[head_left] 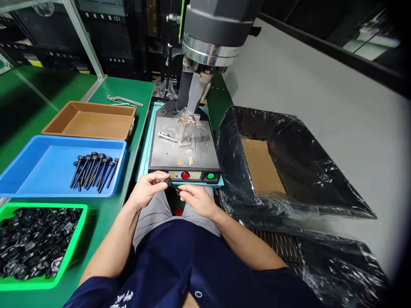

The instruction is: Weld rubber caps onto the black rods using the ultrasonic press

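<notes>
My left hand (147, 189) pinches a small black round part (167, 182) between thumb and fingertips, just in front of the machine's control panel. Close beside it, my right hand (199, 200) has thumb and fingers closed on a small black piece (177, 190). The two dark pieces meet or nearly meet between my hands; whether they are joined I cannot tell. Both hands are above my lap. To the left, several black long-stemmed knobs (93, 169) lie in a blue tray (38, 167). A green bin (84, 229) nearer me is full of black round parts (35, 244).
A press-like machine (212, 30) rises ahead over a metal plate (168, 158) with red (185, 175) and green (210, 176) buttons. A brown tray (96, 122) and a wrench (123, 101) lie on the green bench. At right stands a box lined with black plastic (305, 158).
</notes>
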### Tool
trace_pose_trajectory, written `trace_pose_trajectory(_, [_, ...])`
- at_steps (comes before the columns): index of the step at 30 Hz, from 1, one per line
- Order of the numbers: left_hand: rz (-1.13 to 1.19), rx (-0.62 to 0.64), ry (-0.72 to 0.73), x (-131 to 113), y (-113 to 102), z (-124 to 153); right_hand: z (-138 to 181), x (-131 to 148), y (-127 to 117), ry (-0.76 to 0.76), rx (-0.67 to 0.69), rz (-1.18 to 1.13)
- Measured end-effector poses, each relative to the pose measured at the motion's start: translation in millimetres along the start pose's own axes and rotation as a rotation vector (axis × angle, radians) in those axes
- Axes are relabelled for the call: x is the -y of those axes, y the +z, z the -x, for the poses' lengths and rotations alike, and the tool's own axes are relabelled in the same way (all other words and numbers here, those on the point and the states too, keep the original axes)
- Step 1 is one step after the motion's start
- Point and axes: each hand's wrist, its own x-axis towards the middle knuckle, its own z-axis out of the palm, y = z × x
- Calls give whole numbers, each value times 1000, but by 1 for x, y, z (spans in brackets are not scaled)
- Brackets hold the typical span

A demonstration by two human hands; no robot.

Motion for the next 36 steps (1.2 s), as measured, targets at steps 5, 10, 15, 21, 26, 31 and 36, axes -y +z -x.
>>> trace_pose_trajectory(5, [42, 55, 113, 9, 15, -2, 3, -17, 13, -102, -147, -7])
trace_pose_trajectory(10, [-94, 138, 327, 10, 34, 0, 1, -31, 18, -206, -264, -1])
trace_pose_trajectory(15, [-214, 70, 372, 10, 50, 0, -6, -33, 12, -199, -250, -111])
trace_pose_trajectory(21, [-177, -21, 332, 18, 62, -7, -8, -42, 3, -135, -261, -197])
trace_pose_trajectory(26, [-284, -89, 316, 32, 64, -19, -7, -53, -1, -85, -249, -372])
trace_pose_trajectory(31, [-442, -73, 290, 48, 69, -31, -16, -55, -8, -18, -280, -571])
trace_pose_trajectory(36, [-577, 20, 259, 48, 60, -65, -33, -60, -25, 147, -375, -639])
